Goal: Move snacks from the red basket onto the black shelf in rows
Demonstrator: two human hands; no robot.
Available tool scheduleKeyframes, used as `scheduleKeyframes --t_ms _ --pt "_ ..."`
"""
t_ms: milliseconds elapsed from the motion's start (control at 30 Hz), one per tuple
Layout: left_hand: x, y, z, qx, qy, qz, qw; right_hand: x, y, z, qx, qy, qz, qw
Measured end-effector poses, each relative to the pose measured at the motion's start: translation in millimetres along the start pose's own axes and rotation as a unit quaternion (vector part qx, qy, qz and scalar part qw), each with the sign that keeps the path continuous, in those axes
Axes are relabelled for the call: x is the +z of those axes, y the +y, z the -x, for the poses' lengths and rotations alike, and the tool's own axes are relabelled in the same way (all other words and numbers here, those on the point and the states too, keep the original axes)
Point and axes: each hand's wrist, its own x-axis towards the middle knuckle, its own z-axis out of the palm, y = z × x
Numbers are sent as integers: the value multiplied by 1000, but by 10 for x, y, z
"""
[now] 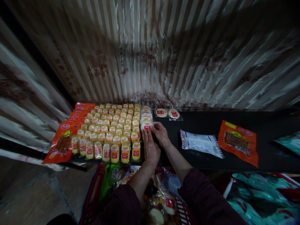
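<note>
Nearest me, a red basket (94,187) of mixed packets sits below the black shelf (171,157). Over the shelf, the left hand (152,152) and right hand (161,135) touch the front round white pastry (147,125) of a column beside the small yellow cakes (114,153), fingers extended on the left, curled on the right; whether they grip it, I cannot tell. Beyond, two wrapped pastries (173,114) lie near the striped curtain (145,53).

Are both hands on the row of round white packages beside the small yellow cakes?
Yes, the left hand and right hand both touch the front round white package.
</note>
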Motion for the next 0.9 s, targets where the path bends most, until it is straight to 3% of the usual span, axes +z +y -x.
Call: scheduleKeyframes --t_ms 433,700,900 --pt "-16 31 -27 32 -6 -16 999 25 17 -3 -35 29 -45 998" --pt "10 19 -72 13 10 -23 1000 0 29 0 -47 56 134 988" --pt "22 0 -66 8 17 -21 1000 24 -11 24 -76 51 162 983"
